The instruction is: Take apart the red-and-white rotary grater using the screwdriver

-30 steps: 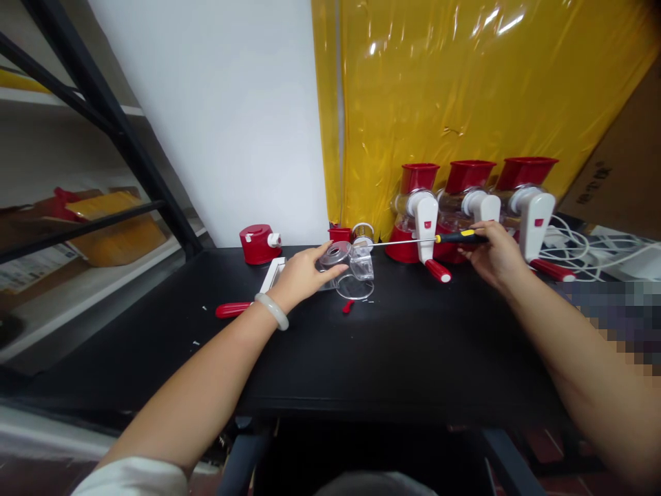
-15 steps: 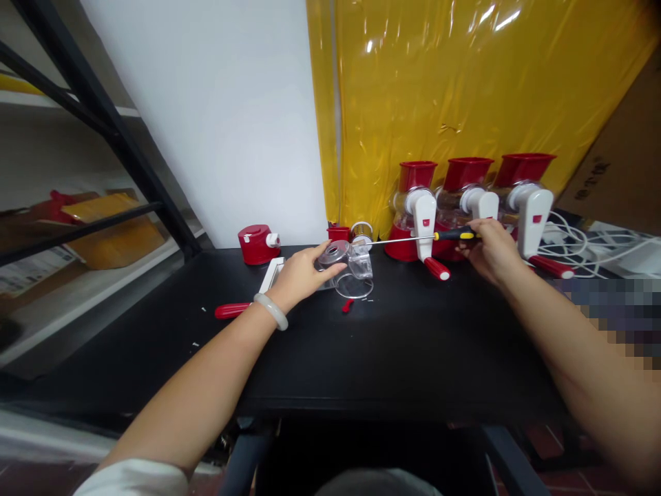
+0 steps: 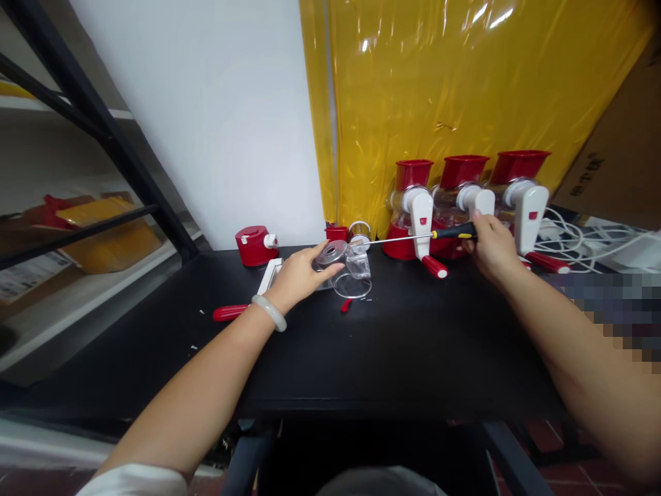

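Observation:
My left hand (image 3: 303, 273), with a pale bangle on the wrist, grips a clear plastic housing (image 3: 357, 260) on the black table. In my right hand (image 3: 493, 244) is a screwdriver (image 3: 454, 231) with a black and yellow handle. Its long shaft points left, and the tip is at the upper part of the housing. A small red piece (image 3: 346, 305) lies just in front of the housing. Left of it, a white crank with a red handle (image 3: 231, 313) lies partly behind my left wrist.
Three red and white crank machines (image 3: 422, 213) stand at the back right, beside white cables (image 3: 560, 238). A red round part (image 3: 256, 246) sits back left. Behind the housing are a red part (image 3: 337, 233) and a metal drum (image 3: 360, 232). Shelving (image 3: 124, 162) stands left.
The camera view has shifted slightly. Both hands keep their hold, and the screwdriver tip stays at the clear housing.

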`<state>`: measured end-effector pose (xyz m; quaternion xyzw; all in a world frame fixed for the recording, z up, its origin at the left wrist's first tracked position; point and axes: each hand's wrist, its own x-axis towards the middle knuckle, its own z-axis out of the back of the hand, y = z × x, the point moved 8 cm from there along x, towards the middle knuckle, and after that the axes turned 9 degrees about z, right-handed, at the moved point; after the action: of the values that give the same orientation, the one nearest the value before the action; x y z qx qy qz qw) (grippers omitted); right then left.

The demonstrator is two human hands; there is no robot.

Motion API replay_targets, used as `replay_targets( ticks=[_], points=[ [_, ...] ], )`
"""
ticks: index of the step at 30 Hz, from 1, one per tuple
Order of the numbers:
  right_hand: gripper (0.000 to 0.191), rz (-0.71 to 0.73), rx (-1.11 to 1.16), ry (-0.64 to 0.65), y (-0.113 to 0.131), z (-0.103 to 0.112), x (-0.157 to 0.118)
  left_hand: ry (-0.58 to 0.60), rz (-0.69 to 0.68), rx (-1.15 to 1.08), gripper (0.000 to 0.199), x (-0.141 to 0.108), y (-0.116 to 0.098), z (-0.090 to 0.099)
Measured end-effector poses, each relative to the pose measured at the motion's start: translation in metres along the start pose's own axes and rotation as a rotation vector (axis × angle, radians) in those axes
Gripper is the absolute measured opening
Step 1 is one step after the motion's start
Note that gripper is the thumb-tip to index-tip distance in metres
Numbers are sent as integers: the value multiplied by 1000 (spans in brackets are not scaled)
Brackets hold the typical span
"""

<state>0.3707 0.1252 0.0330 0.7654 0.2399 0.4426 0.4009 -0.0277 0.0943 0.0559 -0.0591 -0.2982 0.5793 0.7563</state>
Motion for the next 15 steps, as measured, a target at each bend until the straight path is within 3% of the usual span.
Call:
replay_targets(
  ticks=[4, 10, 13, 15],
  points=[
    [11, -51, 68, -31, -2, 0, -3, 1, -2, 0, 71, -1, 0, 0],
    [21, -141, 231, 46, 2, -9, -8, -6, -8, 11, 71, -1, -2, 1],
    [17, -120, 170, 23, 2, -5, -6, -7, -1, 10, 70, -1, -1, 1],
    [23, -100, 81, 5, 1, -1, -4, -9, 7, 10, 70, -1, -1, 1]
  ],
)
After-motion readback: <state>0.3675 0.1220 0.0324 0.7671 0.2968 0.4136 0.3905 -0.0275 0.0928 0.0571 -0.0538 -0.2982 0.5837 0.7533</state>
